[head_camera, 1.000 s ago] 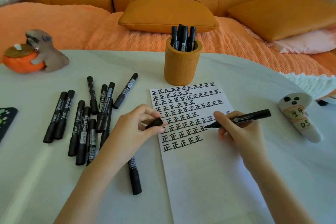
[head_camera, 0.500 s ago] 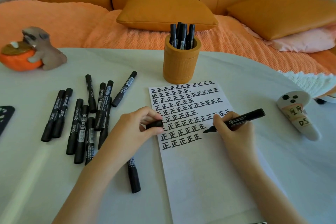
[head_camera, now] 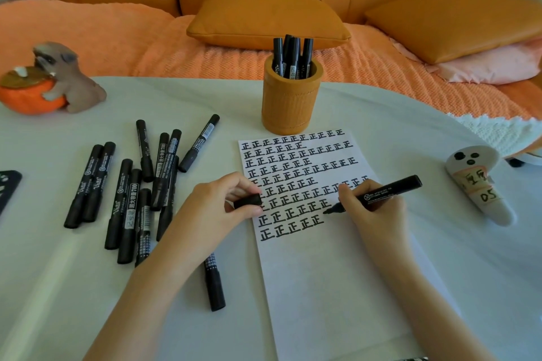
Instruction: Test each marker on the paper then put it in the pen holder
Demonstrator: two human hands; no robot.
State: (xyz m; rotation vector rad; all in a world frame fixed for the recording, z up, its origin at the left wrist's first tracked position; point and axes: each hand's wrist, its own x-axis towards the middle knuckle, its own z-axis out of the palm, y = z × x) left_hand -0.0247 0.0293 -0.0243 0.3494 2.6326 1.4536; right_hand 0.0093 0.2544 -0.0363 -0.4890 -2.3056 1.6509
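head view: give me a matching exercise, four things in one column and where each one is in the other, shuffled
Things
1. marker cap
2. uncapped marker
3. pen holder
4. ghost figurine

Places
A. stands upright just beyond the far edge of the paper
B. pinched in the left hand
C. lies on the table, right of the paper
D. held in the right hand, tip on the paper

Pairs: 1-B, 2-D, 3-A, 4-C
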